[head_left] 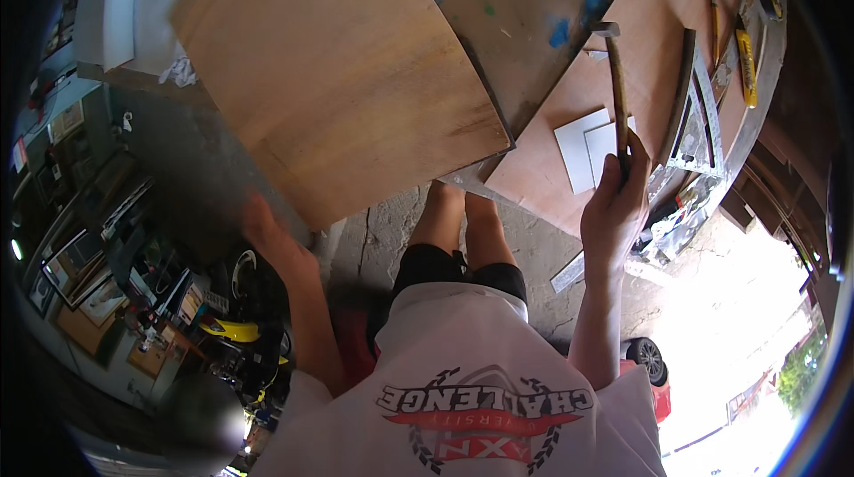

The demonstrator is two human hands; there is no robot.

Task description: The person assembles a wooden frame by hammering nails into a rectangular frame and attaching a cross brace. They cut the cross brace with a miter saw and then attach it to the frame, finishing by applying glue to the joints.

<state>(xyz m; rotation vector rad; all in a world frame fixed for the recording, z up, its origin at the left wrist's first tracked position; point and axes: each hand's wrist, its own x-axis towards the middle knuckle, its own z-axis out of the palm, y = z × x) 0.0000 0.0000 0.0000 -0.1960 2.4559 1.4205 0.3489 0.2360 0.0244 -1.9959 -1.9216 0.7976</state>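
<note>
My right hand (614, 206) is closed around the lower end of a hammer's wooden handle (618, 95). The hammer's metal head (606, 30) points away from me, over a reddish-brown board (640, 41). My left hand (267, 232), blurred, grips the near edge of a large light plywood panel (329, 77) that lies tilted on a paint-spattered workbench (525, 6). Two white rectangular pieces (583, 150) lie on the reddish board just left of my right hand.
A dark curved strip (680, 90), a metal square (704, 121), a yellow utility knife (745, 59) and a pencil (713, 28) lie at the right. My bare legs (458, 219) stand on the concrete floor. Cluttered shelves (107, 264) fill the left.
</note>
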